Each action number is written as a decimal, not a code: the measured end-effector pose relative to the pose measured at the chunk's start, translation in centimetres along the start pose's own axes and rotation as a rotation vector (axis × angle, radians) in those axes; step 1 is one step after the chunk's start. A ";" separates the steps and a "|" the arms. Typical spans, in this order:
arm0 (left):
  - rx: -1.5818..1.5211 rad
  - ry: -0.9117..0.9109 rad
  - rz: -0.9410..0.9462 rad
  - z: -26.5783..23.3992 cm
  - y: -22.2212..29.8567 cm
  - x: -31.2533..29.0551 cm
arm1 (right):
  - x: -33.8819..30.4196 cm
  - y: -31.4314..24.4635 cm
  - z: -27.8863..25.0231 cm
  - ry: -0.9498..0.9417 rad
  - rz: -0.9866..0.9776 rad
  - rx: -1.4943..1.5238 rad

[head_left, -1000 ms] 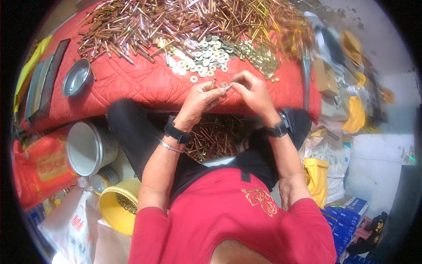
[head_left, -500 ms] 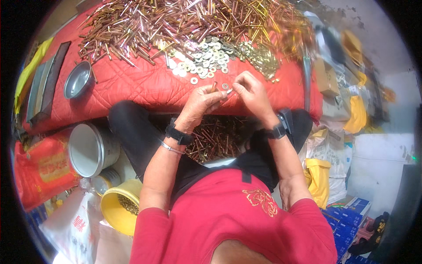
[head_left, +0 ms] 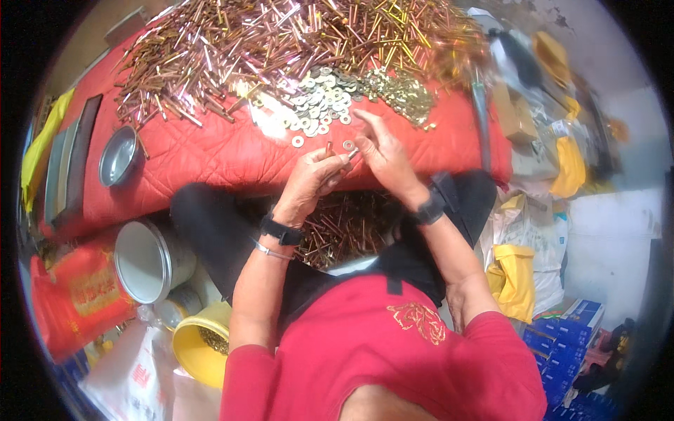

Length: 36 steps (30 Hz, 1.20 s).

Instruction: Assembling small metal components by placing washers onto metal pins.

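Observation:
My left hand (head_left: 311, 179) is closed around a slim metal rod (head_left: 329, 149), whose copper-coloured end sticks up above the fingers. A silvery tip (head_left: 353, 154) pokes out on the side towards my right hand; I cannot tell if it belongs to the same rod. My right hand (head_left: 390, 165) is close beside it, index finger stretched forward and apart from the thumb, which is at the silvery tip. Just beyond the fingertips a single washer (head_left: 349, 145) lies on the red quilted cover (head_left: 232, 158). A pile of washers (head_left: 323, 102) lies farther off, with small brass-coloured pieces (head_left: 400, 95) right of it.
A large heap of copper-coloured rods (head_left: 281, 42) covers the far side. A metal bowl (head_left: 119, 158) sits at left. More rods (head_left: 340, 228) lie below, between my legs. A grey bucket (head_left: 144, 259) and yellow bucket (head_left: 193, 344) stand lower left; blue boxes (head_left: 565, 344) lower right.
My right index finger has lifted off the silvery tip and stretched forward, away from the thumb. My left hand keeps its grip on the rod. The whole view has shifted slightly.

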<state>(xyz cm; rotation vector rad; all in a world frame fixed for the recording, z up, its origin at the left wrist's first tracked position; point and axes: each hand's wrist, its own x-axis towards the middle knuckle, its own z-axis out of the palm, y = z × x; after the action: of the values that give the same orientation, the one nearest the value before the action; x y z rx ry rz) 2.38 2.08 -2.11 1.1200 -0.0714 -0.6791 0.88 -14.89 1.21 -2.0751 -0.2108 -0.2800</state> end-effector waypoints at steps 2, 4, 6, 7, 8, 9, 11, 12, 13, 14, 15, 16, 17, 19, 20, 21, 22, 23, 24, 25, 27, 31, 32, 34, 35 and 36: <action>0.005 0.004 0.007 -0.2 0.0 0.2 | 0.1 0.9 0.3 -0.014 -0.088 -0.001; 0.046 0.004 -0.004 -0.4 0.0 0.0 | 0.2 0.8 0.6 -0.050 -0.108 -0.001; 0.111 0.028 0.003 -0.1 0.1 -0.3 | 0.3 1.1 0.5 -0.099 -0.021 0.001; 0.184 0.040 0.077 0.4 0.1 -0.4 | 0.5 1.2 0.3 -0.142 0.035 0.064; 0.363 0.061 0.187 0.7 0.1 -0.5 | 0.7 1.2 0.1 -0.185 0.090 0.127; 0.541 0.086 0.294 0.8 -0.1 -0.7 | 1.0 1.3 -0.6 -0.324 0.222 0.354; 0.614 0.098 0.369 0.6 -0.2 -0.5 | 1.3 1.2 -2.1 -0.349 0.252 0.221; 0.505 0.089 0.335 0.5 -0.3 -0.4 | 1.4 1.2 -2.5 -0.366 0.268 0.152; 0.396 0.082 0.301 0.4 -0.4 -0.2 | 1.5 1.4 -2.4 -0.302 0.133 0.174; 0.287 0.077 0.268 0.4 -0.5 -0.1 | 1.6 1.6 -2.2 -0.238 -0.004 0.188; 0.254 0.081 0.186 0.7 0.5 -0.5 | 1.7 1.5 -2.4 -0.256 -0.034 0.148; 0.259 0.073 0.181 0.6 0.4 -0.4 | 1.8 1.3 -2.5 -0.274 -0.065 0.108; 0.264 0.067 0.177 0.6 0.2 -0.3 | 1.8 1.3 -2.4 -0.302 -0.100 0.073; 0.380 0.016 0.195 0.3 0.0 -0.2 | 2.1 1.9 -2.8 -0.398 -0.072 0.118; 0.489 -0.027 0.217 -0.1 0.1 -0.3 | 2.3 2.3 -3.2 -0.448 -0.058 0.141; 0.602 -0.063 0.241 -0.4 0.3 -0.4 | 3.3 2.5 -4.0 -0.389 0.060 0.136; 0.613 -0.016 0.309 -0.5 0.5 -0.4 | 4.4 2.8 -4.7 -0.332 0.179 0.137; 0.624 0.034 0.377 -0.5 0.6 -0.4 | 6.1 2.9 -5.4 -0.198 0.227 0.095; 0.629 0.061 0.450 0.0 0.7 0.0 | 8.0 6.4 -6.5 0.007 -0.192 -0.226; 0.493 0.123 0.361 -0.5 0.1 0.2 | 10.1 7.9 -7.2 0.167 -0.302 -0.414; 0.408 0.182 0.290 -0.5 0.4 0.3 | 13.2 10.6 -8.7 0.183 -0.230 -0.685; 0.449 0.209 0.267 -1.3 -0.6 0.8 | 17.1 15.6 -10.2 0.110 -0.364 -0.995; 0.424 0.228 0.265 -1.3 -0.7 0.9 | 17.4 16.0 -10.3 0.100 -0.390 -1.000; 0.374 0.271 0.266 -1.1 -0.8 1.2 | 17.8 15.6 -10.1 0.111 -0.391 -0.907; 0.450 0.305 0.351 -1.0 -1.1 1.5 | 17.5 15.4 -10.0 0.177 -0.414 -0.797; 0.299 0.305 0.283 -1.0 -0.8 1.4 | 17.0 14.6 -9.8 0.244 -0.435 -0.683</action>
<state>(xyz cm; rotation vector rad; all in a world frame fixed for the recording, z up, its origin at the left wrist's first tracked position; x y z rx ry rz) 3.49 1.91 -3.57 1.4569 -0.0704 -0.2430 19.92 -30.05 -1.28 -2.6179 -0.4675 -0.9754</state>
